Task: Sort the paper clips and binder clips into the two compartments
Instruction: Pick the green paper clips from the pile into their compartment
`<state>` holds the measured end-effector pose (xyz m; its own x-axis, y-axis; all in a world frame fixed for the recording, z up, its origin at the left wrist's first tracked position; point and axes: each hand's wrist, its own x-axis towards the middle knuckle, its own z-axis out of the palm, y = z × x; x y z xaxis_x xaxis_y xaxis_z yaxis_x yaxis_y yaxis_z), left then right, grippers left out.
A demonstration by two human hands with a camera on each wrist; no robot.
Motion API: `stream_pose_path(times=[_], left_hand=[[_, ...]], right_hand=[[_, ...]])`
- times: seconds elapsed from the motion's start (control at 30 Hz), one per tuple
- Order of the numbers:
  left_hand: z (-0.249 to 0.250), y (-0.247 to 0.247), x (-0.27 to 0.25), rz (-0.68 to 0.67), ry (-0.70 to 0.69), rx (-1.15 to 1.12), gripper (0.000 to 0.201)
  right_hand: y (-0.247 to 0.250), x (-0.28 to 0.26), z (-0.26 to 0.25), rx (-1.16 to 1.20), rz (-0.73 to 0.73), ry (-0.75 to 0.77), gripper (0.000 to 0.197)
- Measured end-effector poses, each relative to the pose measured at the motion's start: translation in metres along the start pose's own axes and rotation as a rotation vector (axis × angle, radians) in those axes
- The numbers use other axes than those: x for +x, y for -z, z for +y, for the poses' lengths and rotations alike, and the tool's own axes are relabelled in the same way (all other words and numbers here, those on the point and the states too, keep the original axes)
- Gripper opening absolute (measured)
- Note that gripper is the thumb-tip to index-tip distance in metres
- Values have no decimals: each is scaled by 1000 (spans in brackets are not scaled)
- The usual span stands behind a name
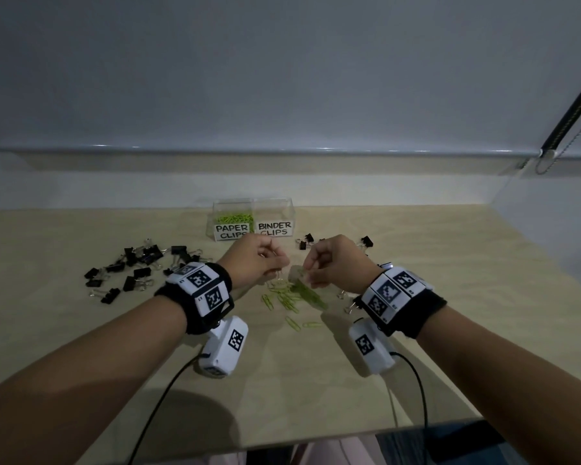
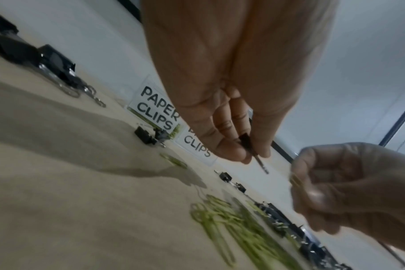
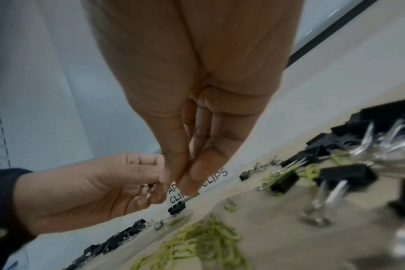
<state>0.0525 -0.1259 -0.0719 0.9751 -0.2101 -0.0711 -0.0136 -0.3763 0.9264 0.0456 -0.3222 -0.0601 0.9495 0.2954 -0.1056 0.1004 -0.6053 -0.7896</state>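
A pale wooden table [image 1: 81,330] fills the lower half of the head view, set against a grey-white wall with a ledge across mid-frame. A dark rod [image 1: 571,109] and a bead chain slant down at upper right. The light is dim.

At centre frame, at the table's far edge, stands a clear box [image 1: 253,206] with two compartments. The left one is labelled PAPER CLIPS and holds green clips; the right one is labelled BINDER CLIPS, and what it holds cannot be told.

Black binder clips [image 1: 131,266] lie scattered at left of centre, with a few more just right of the box. Green paper clips [image 1: 292,297] lie in a loose pile at centre, below the hands.

The left hand [image 1: 252,260] hovers over the pile, fingers curled, thumb and fingertips pinching a small black binder clip [image 2: 245,139] with its wire handle pointing down. The right hand [image 1: 336,263] is close beside it, fingers pressed together and pinching a green paper clip [image 3: 192,196]. Both wrists carry black bands with marker blocks, and cables trail toward the lower edge.
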Motion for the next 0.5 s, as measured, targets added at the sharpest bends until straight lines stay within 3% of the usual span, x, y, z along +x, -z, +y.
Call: stream_pose_path(times=[0.17,0.3,0.37,0.5], left_hand=[[-15,21,11,65,-59,515,4],[-8,23,22,75,-75,802,3],[4,7,25,57,-111,798,2],[33,-44,29,-179,-185,667,5]], right_hand=[[8,-14,8,-308,-133,25,14],[32,-8,21,-515,-5,18,17],[44,-3,27,-586,46,-20,24],[45,2,28,-613,40,-77,21]])
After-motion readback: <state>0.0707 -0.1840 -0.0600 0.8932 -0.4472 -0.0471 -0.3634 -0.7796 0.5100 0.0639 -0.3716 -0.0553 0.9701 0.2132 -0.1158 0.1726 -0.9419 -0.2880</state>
